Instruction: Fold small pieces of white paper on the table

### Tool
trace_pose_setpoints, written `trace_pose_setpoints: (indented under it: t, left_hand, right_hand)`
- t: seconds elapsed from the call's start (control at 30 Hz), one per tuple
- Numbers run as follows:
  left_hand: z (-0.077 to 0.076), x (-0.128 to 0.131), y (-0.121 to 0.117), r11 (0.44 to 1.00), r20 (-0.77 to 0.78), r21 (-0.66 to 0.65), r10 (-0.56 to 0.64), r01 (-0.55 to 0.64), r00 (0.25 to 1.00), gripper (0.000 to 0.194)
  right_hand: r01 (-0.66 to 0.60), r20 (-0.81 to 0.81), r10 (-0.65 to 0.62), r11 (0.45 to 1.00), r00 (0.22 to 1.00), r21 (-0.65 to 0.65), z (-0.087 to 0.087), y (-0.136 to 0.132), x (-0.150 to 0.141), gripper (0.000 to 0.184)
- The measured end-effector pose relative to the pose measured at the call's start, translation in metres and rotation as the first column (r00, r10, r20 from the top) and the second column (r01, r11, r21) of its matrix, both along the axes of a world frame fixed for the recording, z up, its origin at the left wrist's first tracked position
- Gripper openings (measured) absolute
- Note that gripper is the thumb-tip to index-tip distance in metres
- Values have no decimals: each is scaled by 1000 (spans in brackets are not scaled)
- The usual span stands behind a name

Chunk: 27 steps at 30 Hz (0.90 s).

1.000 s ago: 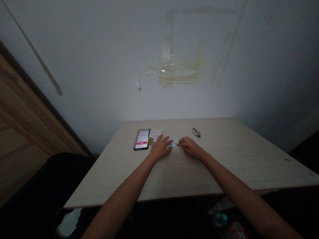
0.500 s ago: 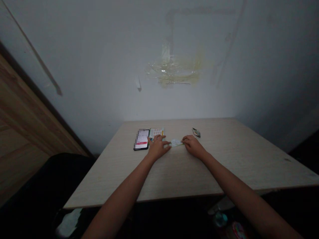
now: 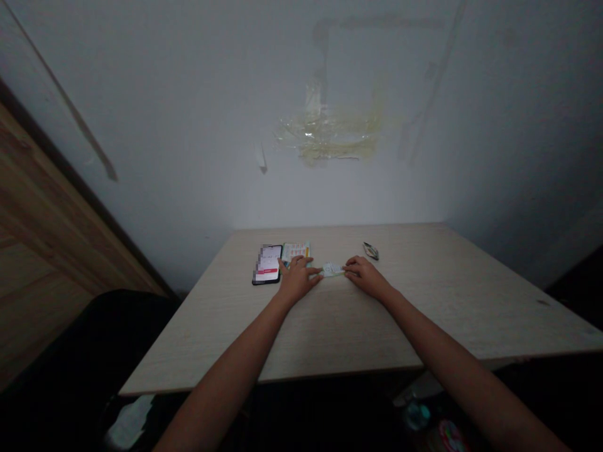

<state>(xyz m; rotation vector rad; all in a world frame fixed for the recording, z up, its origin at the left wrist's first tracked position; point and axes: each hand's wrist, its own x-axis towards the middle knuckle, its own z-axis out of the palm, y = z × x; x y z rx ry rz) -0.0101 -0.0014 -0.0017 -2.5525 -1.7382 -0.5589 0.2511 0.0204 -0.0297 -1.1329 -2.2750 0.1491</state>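
A small pale printed piece of paper [image 3: 333, 270], with a greenish edge, lies between my hands on the table. My left hand [image 3: 298, 279] has its thumb and index finger at the paper's left end, while its other fingers spread over a printed leaflet [image 3: 296, 249]. Part of that leaflet is hidden under the fingers. My right hand [image 3: 365, 275] pinches the right end of the paper, its fingers drawn together. Just left of my left hand lies a phone [image 3: 267, 265] with its screen lit.
A small dark folded object [image 3: 371, 251] lies beyond my right hand; its kind is unclear. The pale wooden table [image 3: 330, 339] meets a wall [image 3: 188, 125] with old tape [image 3: 339, 135]. Below the front edge, a bottle [image 3: 418, 414] shows dimly.
Hardly anything differs. My right fingers have shifted very slightly at the paper's right end; the left hand, phone and leaflet stay where they were.
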Motion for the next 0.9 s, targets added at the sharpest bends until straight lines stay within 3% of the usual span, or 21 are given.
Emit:
trace_pose_setpoints:
  t: [0.37, 0.57, 0.9]
  left_hand:
    - [-1, 0, 1, 1000, 8, 16, 4, -4, 1000, 28]
    - [1, 4, 0, 998, 82, 64, 16, -21, 997, 22]
    - [6, 9, 6, 998, 195, 7, 55, -57, 979, 17]
  right_hand:
    - [33, -42, -34, 999, 999, -32, 0, 4, -2, 20]
    - [62, -60, -65, 997, 996, -44, 4, 4, -8, 19]
    - [172, -84, -180, 980, 980, -96, 2, 11, -16, 18]
